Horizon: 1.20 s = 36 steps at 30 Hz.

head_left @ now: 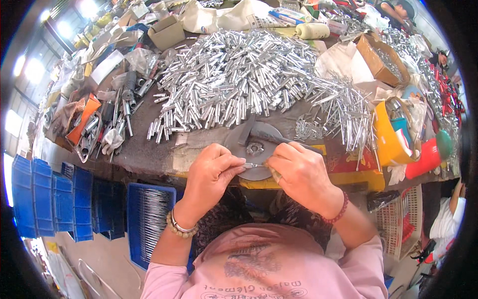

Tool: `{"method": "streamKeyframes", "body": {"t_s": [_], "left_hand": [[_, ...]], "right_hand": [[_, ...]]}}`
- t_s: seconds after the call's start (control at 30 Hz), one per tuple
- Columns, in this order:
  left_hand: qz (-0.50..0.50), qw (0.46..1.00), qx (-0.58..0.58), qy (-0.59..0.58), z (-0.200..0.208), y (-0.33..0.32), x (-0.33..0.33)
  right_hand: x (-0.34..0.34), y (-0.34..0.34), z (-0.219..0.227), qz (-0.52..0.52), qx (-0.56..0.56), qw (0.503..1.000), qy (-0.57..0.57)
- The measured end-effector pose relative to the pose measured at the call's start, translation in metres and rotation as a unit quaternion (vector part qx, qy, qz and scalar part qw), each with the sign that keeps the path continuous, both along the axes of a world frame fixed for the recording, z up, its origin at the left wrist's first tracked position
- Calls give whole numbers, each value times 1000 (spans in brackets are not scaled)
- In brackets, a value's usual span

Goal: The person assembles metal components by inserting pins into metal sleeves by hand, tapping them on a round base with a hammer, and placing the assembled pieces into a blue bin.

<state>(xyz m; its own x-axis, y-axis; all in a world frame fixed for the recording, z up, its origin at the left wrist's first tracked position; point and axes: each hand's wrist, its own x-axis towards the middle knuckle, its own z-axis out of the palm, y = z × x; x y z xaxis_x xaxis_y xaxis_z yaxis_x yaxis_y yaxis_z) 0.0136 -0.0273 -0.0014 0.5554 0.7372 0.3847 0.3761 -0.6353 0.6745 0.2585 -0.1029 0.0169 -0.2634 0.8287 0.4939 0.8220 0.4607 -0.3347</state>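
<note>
The small silvery metal part (254,165) lies level between your hands, in front of the round grey disc (233,143) and just toward six o'clock of its hex nut (255,148). At nine o'clock your left hand (215,168) pinches one end, thumb against forefinger, no gap showing; at three, your right hand (301,167) pinches the other end, its exact finger contact partly hidden. To work it well, I would keep both ends in one straight line, press lightly and evenly, and leave the middle uncovered so you can see the fit. A dark bar (246,131) sits at twelve, past the nut; mind your knuckles there. Farther at twelve spreads the heap of silvery tubes (239,79); at two, the thin rods (348,112). Below the table edge, at eight, stands a blue crate (133,199) of slender metal pieces.
</note>
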Motion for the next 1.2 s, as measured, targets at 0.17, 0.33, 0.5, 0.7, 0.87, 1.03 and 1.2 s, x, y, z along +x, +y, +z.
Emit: {"method": "streamKeyframes", "body": {"t_s": [0.17,0.33,0.5,0.7,0.87,1.03,1.2], "left_hand": [[1,1000,-13,-4,0,-1,0],[-7,1000,9,11,1,-2,0],[6,998,43,34,3,-4,0],[17,999,25,25,5,-8,1],[12,999,15,27,6,-10,1],[14,1000,-3,18,3,-10,2],[15,1000,-3,11,4,-12,0]], "right_hand": [[-2,4,-4,11,1,1000,10],[-5,6,-5,29,-4,1000,1],[-9,5,-5,17,-14,1000,-3],[32,-3,1,-122,65,989,60],[100,-14,-2,-264,-33,963,38],[94,-4,-6,-220,-41,974,36],[98,10,-14,-207,-55,977,4]]}}
